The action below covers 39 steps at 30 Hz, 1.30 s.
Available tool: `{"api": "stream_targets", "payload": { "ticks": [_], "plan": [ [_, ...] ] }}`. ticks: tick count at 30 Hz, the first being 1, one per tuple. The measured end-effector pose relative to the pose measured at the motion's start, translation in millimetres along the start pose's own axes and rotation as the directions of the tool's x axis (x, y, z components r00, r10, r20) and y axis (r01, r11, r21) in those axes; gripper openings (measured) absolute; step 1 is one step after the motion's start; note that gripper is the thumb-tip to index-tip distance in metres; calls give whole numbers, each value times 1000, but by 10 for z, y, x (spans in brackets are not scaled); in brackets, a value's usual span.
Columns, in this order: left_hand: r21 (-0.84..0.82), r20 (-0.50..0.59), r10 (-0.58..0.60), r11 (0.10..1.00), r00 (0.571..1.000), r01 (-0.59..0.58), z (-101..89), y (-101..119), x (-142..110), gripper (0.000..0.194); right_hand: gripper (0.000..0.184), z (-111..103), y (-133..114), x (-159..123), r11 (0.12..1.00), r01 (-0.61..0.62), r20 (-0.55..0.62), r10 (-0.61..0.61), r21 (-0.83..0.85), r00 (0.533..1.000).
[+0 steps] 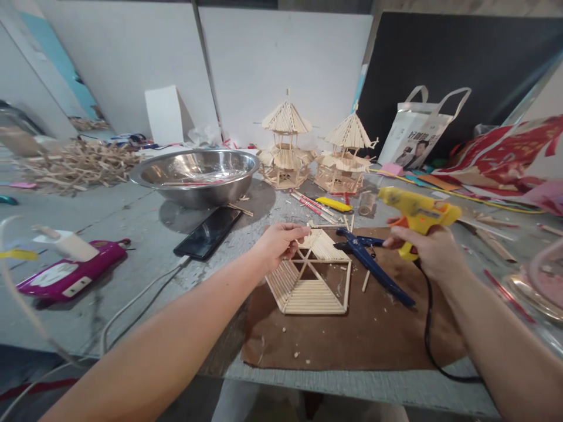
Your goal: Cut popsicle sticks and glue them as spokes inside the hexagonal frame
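My right hand (pixel 433 249) is wrapped round a yellow hot glue gun (pixel 420 214), held up over the right part of a brown mat, its nozzle pointing left. My left hand (pixel 284 243) is at the far left side of a hexagonal stick panel (pixel 314 297), fingers pinched together; whatever is between the fingertips is too small to make out. Several triangular sections of the panel are filled with pale wooden sticks, while others show the mat through the frame. Blue-handled pliers (pixel 373 266) lie on the mat just right of the panel.
Two stick pagodas (pixel 288 140) stand at the back. Left are a steel bowl (pixel 197 196), a phone (pixel 209 233) with a cable, and a purple power strip (pixel 105 264). A yellow cutter (pixel 334 204) lies beyond the mat (pixel 316 349). The glue gun's black cord (pixel 428 328) trails down right.
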<state>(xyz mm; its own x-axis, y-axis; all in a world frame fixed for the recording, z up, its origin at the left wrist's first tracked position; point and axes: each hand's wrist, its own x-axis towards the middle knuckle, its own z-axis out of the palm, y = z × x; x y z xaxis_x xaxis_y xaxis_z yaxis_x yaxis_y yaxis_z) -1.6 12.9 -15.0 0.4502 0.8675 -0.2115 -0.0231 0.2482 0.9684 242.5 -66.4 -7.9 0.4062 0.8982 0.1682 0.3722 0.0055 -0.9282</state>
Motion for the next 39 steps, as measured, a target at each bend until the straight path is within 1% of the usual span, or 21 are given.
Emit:
{"api": "stream_targets", "payload": {
  "ticks": [2, 6, 10, 12, 14, 16, 17, 19, 23, 32, 35, 39],
  "plan": [
    [-33, -10, -5, 999, 1000, 5, 1, -8, 6, 21, 19, 72, 1, -85, 996, 17, 63, -11, -92, 998],
    [-47, -14, -21, 999, 1000, 20, 12, -14, 7, 22, 25, 203, -4, -205, 992, 102, 209, -84, -74, 974],
    [-47, -6, -5, 999, 1000, 5, 13, -27, 9, 22, 23, 304, 2, -285, 983, 153, 238, -125, -102, 963],
    [-43, -2, 17, 999, 1000, -17, 14, -35, 8, 22, 23, 335, 36, -304, 964, 233, 245, -197, -127, 949],
    [-38, -8, 27, 999, 1000, -27, 21, -37, 1, 21, 23, 352, 79, -313, 918, 367, 263, -320, -153, 910],
    [-38, -10, 30, 999, 999, -31, 33, -33, -10, 21, 20, 360, 110, -321, 847, 495, 285, -434, -195, 855],
    [-42, -10, 32, 999, 999, -33, 40, -28, -16, 21, 18, 361, 117, -326, 811, 539, 290, -472, -228, 833],
    [-51, -5, 39, 998, 999, -39, 56, -18, -28, 21, 16, 363, 118, -339, 759, 582, 300, -506, -292, 809],
    [-57, -1, 32, 998, 999, -32, 80, 0, -43, 21, 16, 364, 111, -359, 692, 621, 328, -528, -368, 783],
    [-44, -4, 26, 999, 1000, -26, 83, 5, -48, 20, 18, 358, 61, -382, 628, 644, 369, -528, -436, 765],
    [-48, -9, 16, 999, 1000, -17, 85, 5, -50, 21, 18, 351, 60, -383, 621, 646, 404, -505, -444, 763],
    [-37, -4, 26, 999, 1000, -26, 88, 5, -54, 20, 19, 353, 96, -372, 624, 650, 400, -512, -434, 760]
  ]
}}
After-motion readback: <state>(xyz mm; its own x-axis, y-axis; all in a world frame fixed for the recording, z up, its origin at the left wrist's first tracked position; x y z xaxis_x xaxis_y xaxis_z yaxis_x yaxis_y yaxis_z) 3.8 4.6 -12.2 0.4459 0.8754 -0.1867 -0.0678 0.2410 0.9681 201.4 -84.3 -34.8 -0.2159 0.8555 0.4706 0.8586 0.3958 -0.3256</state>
